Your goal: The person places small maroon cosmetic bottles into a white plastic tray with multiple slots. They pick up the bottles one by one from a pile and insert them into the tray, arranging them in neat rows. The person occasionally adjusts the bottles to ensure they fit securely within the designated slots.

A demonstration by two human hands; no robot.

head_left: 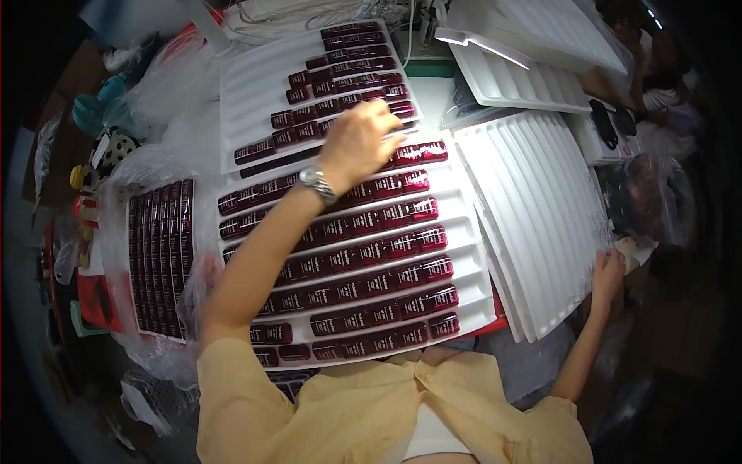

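My left hand (362, 143), with a metal watch (318, 184) on its wrist, reaches over rows of small glossy dark-red bottles (377, 224). Its fingers are curled down at the right end of an upper row; what lies under them is hidden. The bottles lie side by side in the grooves of a white ribbed tray (473, 267), and others fill part of a second such tray (249, 85) behind it. At the right, my right hand (608, 272) is curled by the edge of stacked white ribbed trays (533, 209), beside a crumpled white piece (638, 250); its grip is unclear.
More dark-red bottles in a plastic-wrapped tray (161, 259) stand at the left. Clear plastic bags (174, 97) bulge behind them. A lit lamp (483, 46) hangs at the back, near more white trays (519, 81). A dark item in a clear bag (643, 197) lies far right.
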